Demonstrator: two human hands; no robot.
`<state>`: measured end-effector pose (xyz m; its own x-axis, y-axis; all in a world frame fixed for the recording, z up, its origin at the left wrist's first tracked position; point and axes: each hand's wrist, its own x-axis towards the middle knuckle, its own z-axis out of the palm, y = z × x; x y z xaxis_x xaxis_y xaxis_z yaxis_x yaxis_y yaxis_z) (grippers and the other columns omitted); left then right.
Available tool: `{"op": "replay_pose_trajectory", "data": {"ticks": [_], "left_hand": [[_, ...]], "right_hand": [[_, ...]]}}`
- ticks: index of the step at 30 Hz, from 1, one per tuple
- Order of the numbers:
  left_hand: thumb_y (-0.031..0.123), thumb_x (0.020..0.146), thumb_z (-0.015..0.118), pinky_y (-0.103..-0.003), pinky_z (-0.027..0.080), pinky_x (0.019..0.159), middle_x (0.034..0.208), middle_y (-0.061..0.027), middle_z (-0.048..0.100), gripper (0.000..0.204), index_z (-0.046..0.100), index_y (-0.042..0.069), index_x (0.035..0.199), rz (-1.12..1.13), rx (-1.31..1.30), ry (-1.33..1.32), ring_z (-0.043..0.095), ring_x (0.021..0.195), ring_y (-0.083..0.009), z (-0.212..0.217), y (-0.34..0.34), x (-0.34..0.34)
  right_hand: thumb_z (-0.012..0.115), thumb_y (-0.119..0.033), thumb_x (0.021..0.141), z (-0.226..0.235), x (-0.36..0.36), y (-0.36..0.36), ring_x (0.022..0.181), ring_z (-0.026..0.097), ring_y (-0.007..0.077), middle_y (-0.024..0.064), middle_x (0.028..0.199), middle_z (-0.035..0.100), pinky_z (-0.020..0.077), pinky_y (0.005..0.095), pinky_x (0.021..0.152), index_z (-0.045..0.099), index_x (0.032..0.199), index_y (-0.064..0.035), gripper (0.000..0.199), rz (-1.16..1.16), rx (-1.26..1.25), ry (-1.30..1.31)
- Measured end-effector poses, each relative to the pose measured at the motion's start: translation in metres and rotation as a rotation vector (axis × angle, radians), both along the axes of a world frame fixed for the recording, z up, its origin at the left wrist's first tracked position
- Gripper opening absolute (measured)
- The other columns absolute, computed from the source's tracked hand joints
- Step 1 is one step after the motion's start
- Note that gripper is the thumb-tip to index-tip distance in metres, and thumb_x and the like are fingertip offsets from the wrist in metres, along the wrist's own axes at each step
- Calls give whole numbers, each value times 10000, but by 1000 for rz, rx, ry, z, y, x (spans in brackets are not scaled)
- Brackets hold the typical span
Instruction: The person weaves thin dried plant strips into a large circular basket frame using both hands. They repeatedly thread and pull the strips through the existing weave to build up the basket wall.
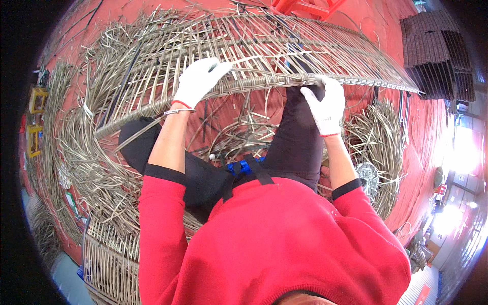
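A long woven wicker panel (254, 81) spans in front of me, its thick braided edge towards me and its thin open ribs stretching away. My left hand (199, 80), in a white glove, is closed above the braided edge, left of the middle. A pale wicker strip (269, 56) runs from its fingertips to the right across the ribs. My right hand (328, 104), also gloved in white, grips the braided edge further right, thumb on the near side. The fingers' far side is hidden behind the edge. My dark-trousered legs are spread beneath the panel.
Heaps of loose wicker strips (96, 168) lie on the red floor covering at the left, with another bundle (378, 147) at the right. A red plastic stool (310, 7) stands beyond the panel. Dark brown woven sheets (432, 56) are at the far right, and another slatted wicker piece (112, 264) at lower left.
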<state>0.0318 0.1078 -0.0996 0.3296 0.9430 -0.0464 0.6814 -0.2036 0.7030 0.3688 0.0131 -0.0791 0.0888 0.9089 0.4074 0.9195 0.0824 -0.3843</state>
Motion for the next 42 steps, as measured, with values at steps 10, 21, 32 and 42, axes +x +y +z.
{"op": "replay_pose_trajectory", "data": {"ticks": [10, 21, 32, 42], "left_hand": [[535, 965, 623, -438, 458, 699, 761, -166, 615, 501, 686, 48, 865, 54, -15, -54, 595, 725, -340, -6, -1, 2], [456, 965, 679, -374, 372, 629, 675, -90, 468, 476, 644, -1, 837, 74, -51, -61, 404, 637, -179, -4, 2, 3], [513, 958, 661, -330, 408, 664, 677, -24, 553, 510, 692, 21, 827, 149, -121, -266, 466, 666, -119, -8, 2, -2], [515, 966, 634, -328, 453, 687, 714, -65, 659, 516, 752, 23, 866, 117, -187, -163, 582, 687, -130, 6, 2, 0]], "right_hand": [[878, -191, 776, -49, -42, -6, 871, 711, 203, 105, 973, 749, 564, 344, 841, 705, 1141, -24, 437, -246, -30, 485], [857, -160, 771, -55, -49, -2, 753, 717, 217, 86, 853, 755, 554, 342, 746, 722, 1069, -36, 350, -244, 46, 507], [851, -191, 749, -37, -54, -4, 868, 717, 255, 89, 942, 744, 548, 381, 824, 726, 1043, -75, 341, -103, 2, 460], [768, -287, 728, -30, -69, 24, 1110, 609, 264, -7, 1084, 687, 422, 460, 981, 718, 1027, -217, 310, 121, 79, 31]]}}
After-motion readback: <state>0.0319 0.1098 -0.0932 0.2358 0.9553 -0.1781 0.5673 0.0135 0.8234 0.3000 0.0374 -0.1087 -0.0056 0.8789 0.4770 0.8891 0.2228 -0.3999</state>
